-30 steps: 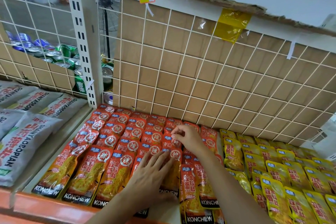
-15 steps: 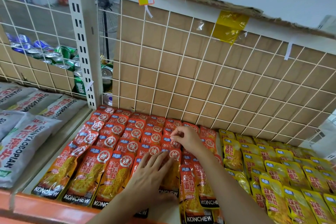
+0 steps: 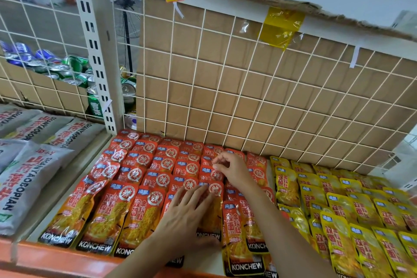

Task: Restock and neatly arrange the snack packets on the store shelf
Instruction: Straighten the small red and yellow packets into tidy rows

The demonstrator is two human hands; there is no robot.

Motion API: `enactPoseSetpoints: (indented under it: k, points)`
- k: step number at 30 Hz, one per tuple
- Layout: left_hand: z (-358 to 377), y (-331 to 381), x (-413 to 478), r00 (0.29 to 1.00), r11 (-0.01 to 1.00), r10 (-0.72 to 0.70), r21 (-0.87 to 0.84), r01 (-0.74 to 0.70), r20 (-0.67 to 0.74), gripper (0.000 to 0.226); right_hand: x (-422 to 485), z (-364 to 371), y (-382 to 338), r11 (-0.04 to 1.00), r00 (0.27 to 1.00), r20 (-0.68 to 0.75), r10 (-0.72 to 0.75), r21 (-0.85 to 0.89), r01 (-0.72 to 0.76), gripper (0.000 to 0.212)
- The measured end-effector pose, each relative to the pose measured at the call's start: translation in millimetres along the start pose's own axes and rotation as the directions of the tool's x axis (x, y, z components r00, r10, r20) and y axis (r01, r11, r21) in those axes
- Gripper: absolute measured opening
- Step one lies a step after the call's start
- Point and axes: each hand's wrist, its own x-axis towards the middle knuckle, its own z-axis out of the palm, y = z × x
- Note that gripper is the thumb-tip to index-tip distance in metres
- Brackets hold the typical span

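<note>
Red-orange KONCHEW snack packets (image 3: pixel 144 187) lie in overlapping rows on the store shelf (image 3: pixel 56 257). My left hand (image 3: pixel 187 212) rests flat, fingers spread, on the front packets of one middle row. My right hand (image 3: pixel 230 169) reaches further back, its curled fingertips pinching the top edge of a red packet (image 3: pixel 208 153) in the same row. Yellow packets (image 3: pixel 352 214) of the same make fill the shelf to the right.
Grey SHANYAOBOPIAN bags (image 3: pixel 27 176) lie on the neighbouring shelf at left. A white wire grid backed with cardboard (image 3: pixel 248 79) closes the back. Drink cans (image 3: pixel 67 70) show behind the grid at left. An orange rail runs along the shelf's front edge.
Both hands stay on the same row of red packets. My right fingers shifted slightly on the back packets. The camera moved a little.
</note>
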Motion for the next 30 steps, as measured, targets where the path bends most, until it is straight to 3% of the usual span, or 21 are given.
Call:
enactPoseSetpoints:
  k: [9,15,30]
  points:
    - [-0.9,-2.6,-0.7,1.0,1.0,-0.005,-0.011,0.006,0.009,0.092,-21.1,-31.3,-1.8,1.0,0.987,-0.16,0.007,0.013,-0.004,0.01]
    - [0.9,-4.2,-0.3,0.999,1.0,0.027,0.005,-0.027,0.029,0.09,-28.4,-36.5,0.9,0.969,0.999,0.005,0.049,-0.241,-0.047,0.022]
    - [-4.4,-3.4,-1.0,0.997,0.999,0.036,-0.012,-0.036,0.067,0.094,-7.7,-14.8,-0.7,0.977,0.987,0.023,0.156,-0.147,-0.151,0.016]
